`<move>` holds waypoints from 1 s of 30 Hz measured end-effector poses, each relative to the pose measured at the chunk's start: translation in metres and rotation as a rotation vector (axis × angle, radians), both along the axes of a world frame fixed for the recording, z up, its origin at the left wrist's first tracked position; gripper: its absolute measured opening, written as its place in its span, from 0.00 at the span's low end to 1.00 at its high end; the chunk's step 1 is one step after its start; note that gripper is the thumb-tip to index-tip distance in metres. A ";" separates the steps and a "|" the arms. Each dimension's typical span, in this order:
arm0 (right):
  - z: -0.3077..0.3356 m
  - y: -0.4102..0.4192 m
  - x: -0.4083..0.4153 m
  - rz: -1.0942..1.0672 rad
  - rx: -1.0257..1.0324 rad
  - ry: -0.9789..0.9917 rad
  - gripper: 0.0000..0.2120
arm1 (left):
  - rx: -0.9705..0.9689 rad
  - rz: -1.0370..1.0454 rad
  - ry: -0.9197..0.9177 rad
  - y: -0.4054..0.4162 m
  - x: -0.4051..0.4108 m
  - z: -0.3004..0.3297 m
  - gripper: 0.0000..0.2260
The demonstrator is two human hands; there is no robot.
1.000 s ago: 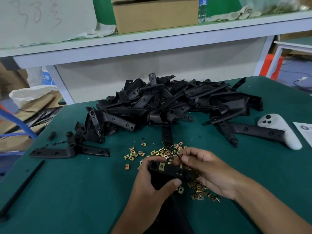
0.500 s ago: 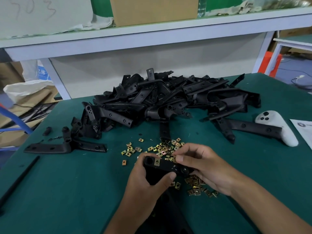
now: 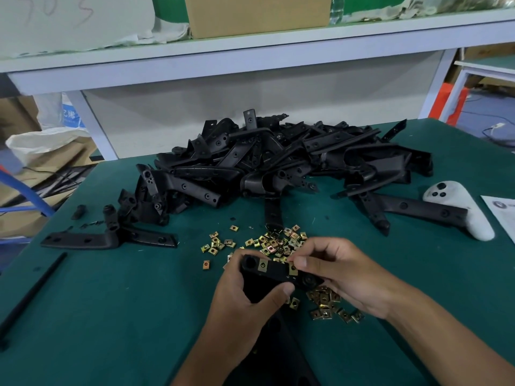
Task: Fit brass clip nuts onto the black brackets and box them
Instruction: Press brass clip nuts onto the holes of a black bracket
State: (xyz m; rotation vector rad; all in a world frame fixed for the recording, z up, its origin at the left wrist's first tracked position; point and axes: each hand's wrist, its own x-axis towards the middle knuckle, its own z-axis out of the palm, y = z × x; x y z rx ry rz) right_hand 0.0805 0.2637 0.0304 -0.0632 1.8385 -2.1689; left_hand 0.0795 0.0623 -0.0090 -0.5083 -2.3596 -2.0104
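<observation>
My left hand [image 3: 245, 307] grips a black bracket [image 3: 274, 275] just above the green table, thumb curled under its near edge. One brass clip nut [image 3: 262, 265] sits on the bracket's upper edge. My right hand [image 3: 342, 274] pinches a second brass clip nut [image 3: 292, 268] against that same edge, further right. Loose brass clip nuts [image 3: 278, 242] lie scattered behind the hands, and more of them [image 3: 326, 302] lie under my right hand. A large heap of black brackets [image 3: 278, 162] fills the table's far middle.
A single black bracket [image 3: 108, 238] lies flat at the left, a thin black rod [image 3: 30, 296] nearer the left edge. A white controller [image 3: 462, 207] and a paper sheet [image 3: 501, 215] sit at the right. A cardboard box [image 3: 256, 15] stands on the shelf behind.
A second clip nut has come onto the bracket's edge under my right thumb and fingers. The left hand keeps its grip on the bracket.
</observation>
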 end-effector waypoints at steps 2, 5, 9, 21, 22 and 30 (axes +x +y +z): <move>-0.002 -0.001 -0.001 -0.045 0.010 0.001 0.10 | 0.010 -0.006 -0.016 0.000 0.000 0.001 0.17; -0.005 -0.004 -0.001 -0.101 0.078 0.017 0.13 | 0.014 -0.006 -0.024 0.000 0.001 0.002 0.17; -0.007 -0.004 -0.001 -0.072 0.074 0.006 0.13 | 0.013 0.007 -0.012 0.000 0.001 0.003 0.17; -0.002 -0.001 -0.001 -0.035 0.036 0.002 0.06 | 0.025 -0.016 -0.032 0.000 0.001 0.000 0.18; -0.002 -0.001 0.000 -0.022 0.036 0.000 0.07 | 0.019 -0.008 -0.028 0.001 0.002 0.001 0.18; -0.003 0.003 0.000 0.087 0.106 0.128 0.11 | 0.064 0.045 -0.006 0.001 0.000 0.003 0.11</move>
